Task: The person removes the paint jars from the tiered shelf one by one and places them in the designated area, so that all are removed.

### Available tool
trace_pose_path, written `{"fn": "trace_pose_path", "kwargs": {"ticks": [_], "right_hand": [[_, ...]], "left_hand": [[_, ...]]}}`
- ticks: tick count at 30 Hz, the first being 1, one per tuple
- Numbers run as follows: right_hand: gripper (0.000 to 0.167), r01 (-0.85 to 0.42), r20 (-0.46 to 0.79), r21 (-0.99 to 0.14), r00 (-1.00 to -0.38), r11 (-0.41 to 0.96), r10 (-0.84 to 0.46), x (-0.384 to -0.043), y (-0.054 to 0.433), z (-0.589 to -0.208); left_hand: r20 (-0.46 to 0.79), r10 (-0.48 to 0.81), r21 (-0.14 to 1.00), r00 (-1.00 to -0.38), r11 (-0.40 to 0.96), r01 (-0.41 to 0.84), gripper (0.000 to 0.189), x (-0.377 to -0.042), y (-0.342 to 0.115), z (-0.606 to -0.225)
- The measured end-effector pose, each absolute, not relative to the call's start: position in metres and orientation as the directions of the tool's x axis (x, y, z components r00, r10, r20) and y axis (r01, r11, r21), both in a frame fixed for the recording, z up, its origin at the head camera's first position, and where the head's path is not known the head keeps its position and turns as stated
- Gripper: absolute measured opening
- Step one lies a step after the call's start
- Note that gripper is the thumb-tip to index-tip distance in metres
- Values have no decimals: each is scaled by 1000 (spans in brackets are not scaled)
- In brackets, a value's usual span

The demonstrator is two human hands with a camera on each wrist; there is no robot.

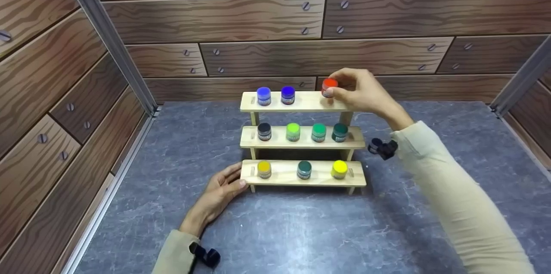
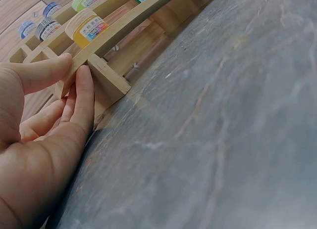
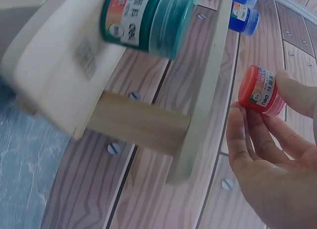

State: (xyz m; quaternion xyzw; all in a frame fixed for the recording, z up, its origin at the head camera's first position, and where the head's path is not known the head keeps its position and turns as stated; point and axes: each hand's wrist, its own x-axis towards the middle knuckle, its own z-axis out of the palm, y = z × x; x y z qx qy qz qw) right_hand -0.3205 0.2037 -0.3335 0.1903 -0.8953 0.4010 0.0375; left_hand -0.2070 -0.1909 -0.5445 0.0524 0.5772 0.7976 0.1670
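Note:
A three-tier wooden rack (image 1: 275, 179) stands on the table and bears small paint jars. With thumb and fingertips, my left hand (image 1: 220, 192) pinches the left end of its lowest tier; the left wrist view shows the thumb at the edge by a yellow-orange jar (image 2: 86, 28). Between the thumb and fingers of my right hand (image 1: 366, 91) is a red paint jar (image 3: 257, 89), upright over the right part of the top tier. Two blue jars (image 1: 288, 95) sit further left on that tier. The right wrist view shows the red jar apart from the rack, its label facing the camera.
The middle tier carries a black jar (image 1: 264, 132) and several green jars (image 1: 318, 132). On the lowest tier are a dark teal jar (image 1: 304, 170) and a yellow jar (image 1: 339, 169). Wood-patterned walls (image 1: 267, 15) enclose the grey marbled table (image 1: 275, 231) behind and at the sides.

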Motion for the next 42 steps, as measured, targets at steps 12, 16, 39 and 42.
{"fn": "trace_pose_path", "kwargs": {"ticks": [12,16,39,42], "right_hand": [[42,-364,239,-695,-930,620,-278,-305,238,-334],[41,-354,242,-700,-935,621,-260,-300,251,-335],[46,-261,193,-686,-965,680,-176,-282,312,-355],[45,-258,193,-691,-966,675,-172,-282,319,-360]], "left_hand": [[-105,327,935,-939,-290,-206,77,-209,-194,-544],[-104,330,937,-938,-284,-204,77,-209,-194,-543],[-125,321,933,-939,-283,-221,78,-206,-191,-544],[-119,325,932,-938,-290,-218,78,-208,-190,-543]]}}
